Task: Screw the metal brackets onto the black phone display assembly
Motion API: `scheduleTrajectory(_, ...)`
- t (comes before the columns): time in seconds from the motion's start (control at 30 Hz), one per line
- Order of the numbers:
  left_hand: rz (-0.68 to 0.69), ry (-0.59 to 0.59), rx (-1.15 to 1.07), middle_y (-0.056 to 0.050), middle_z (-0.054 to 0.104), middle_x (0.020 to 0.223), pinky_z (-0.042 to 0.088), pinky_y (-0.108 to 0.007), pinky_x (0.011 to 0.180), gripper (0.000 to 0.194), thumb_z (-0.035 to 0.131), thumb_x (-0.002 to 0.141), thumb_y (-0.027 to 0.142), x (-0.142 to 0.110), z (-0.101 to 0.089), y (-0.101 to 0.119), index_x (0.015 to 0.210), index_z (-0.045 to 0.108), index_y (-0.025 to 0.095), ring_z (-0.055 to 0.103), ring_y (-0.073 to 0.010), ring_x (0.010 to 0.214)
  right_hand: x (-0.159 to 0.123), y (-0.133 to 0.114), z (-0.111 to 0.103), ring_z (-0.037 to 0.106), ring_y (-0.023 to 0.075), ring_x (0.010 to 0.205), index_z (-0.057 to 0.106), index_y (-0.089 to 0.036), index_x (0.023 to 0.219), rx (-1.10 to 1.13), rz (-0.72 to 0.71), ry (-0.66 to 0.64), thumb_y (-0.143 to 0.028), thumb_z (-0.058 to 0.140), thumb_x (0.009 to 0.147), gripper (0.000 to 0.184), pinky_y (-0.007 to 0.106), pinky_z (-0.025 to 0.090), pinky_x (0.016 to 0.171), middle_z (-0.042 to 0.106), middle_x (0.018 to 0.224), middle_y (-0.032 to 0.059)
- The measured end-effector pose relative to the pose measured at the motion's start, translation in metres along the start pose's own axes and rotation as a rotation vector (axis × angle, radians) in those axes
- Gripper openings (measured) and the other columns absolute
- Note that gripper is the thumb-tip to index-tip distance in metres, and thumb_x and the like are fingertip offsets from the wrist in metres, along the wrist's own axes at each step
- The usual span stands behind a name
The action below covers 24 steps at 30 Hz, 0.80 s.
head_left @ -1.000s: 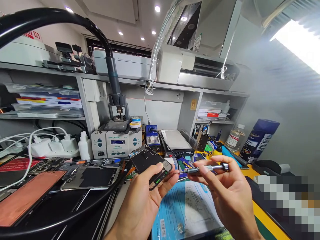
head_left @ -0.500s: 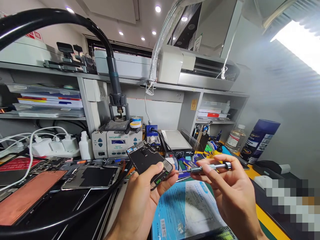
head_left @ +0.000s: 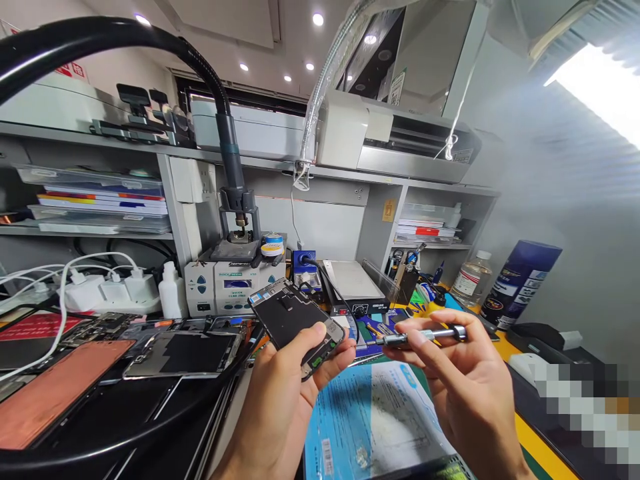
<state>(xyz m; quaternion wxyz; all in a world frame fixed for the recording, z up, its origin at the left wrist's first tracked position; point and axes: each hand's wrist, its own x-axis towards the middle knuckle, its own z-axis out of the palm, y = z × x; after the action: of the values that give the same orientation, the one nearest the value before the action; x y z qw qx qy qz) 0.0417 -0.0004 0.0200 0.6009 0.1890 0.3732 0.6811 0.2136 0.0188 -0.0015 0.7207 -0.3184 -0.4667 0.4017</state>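
Note:
My left hand [head_left: 287,383] is closed around the lower end of a phone screen assembly [head_left: 293,320], its thumb pressed on the dark back. The screen is tilted, with small blue and white labels at its upper left corner and a green patch near the lower edge. In my right hand [head_left: 463,373] is a slim metal screwdriver [head_left: 425,335], held lengthwise between thumb and fingers. Its tip points left toward the screen's lower right corner, a short gap apart. Below both hands lies a blue and white package [head_left: 345,420] in clear plastic.
Several phone parts, including another screen [head_left: 187,353] and a copper-coloured panel [head_left: 65,393], cover the left side. Behind stand a hot-air station [head_left: 235,287] and a flat heating plate [head_left: 353,280]. A black hose [head_left: 150,433] crosses the lower left. A bottle [head_left: 470,273] and spray can [head_left: 520,283] stand at right.
The screwdriver's tip has drawn slightly right, away from the screen's corner. The screen has tilted a little in my left hand, its upper end shifting slightly left. Both grips stay the same.

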Motion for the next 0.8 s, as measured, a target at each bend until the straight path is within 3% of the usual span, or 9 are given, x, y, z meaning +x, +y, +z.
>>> scheduleTrajectory(0.27,-0.042,-0.035,-0.001,-0.013,0.076,0.09,0.067,-0.037,0.07,0.007,0.068,0.08,0.01,0.001,0.001,0.0,0.087,0.07,0.009,0.076,-0.0312,0.082,-0.002,-0.002,0.003,0.075,0.0226,0.072,0.056,-0.025,0.098,-0.033,-0.009,-0.014,-0.027,0.086,0.076,0.037,0.037,0.066,0.065,0.077,0.088,0.0046)
scheduleTrajectory(0.6,0.042,-0.023,0.048,-0.009,0.077,0.093,0.066,-0.044,0.073,0.012,0.071,0.078,0.01,-0.004,0.004,0.0,0.088,0.066,0.015,0.077,-0.0318,0.08,-0.005,-0.008,0.008,0.074,0.0218,0.069,0.056,-0.026,0.096,-0.024,-0.001,0.011,-0.026,0.086,0.074,0.037,0.035,0.065,0.063,0.076,0.086,0.0023)
scheduleTrajectory(0.8,0.101,-0.002,0.124,-0.011,0.079,0.092,0.066,-0.043,0.076,0.011,0.072,0.076,0.011,-0.01,0.01,0.002,0.087,0.071,0.012,0.077,-0.0303,0.081,0.001,-0.003,-0.002,0.075,0.0235,0.073,0.059,-0.025,0.098,-0.023,-0.021,-0.006,-0.026,0.086,0.074,0.037,0.038,0.065,0.066,0.077,0.087,0.0044)
